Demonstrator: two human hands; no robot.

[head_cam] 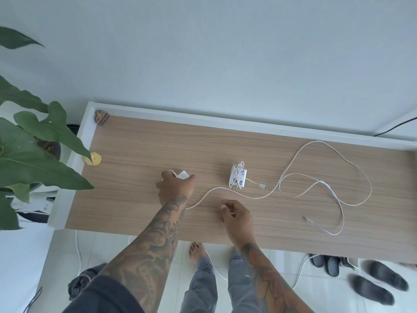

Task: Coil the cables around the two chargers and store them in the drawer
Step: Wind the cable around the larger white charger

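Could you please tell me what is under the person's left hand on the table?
A white charger peeks out beneath the left hand; most of its body is covered. Its loose cable emerges by the wrist.

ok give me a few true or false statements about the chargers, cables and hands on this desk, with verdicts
1. The left hand grips a white charger. True.
2. The coiled charger in the middle has its cable wrapped around it. True.
3. The right hand holds the long loose cable. False: it hovers beside the cable, holding nothing.
4. The loose cable is already coiled. False: it sprawls in loops across the wooden desk.
5. Both chargers are in a drawer. False: both are on the desk.
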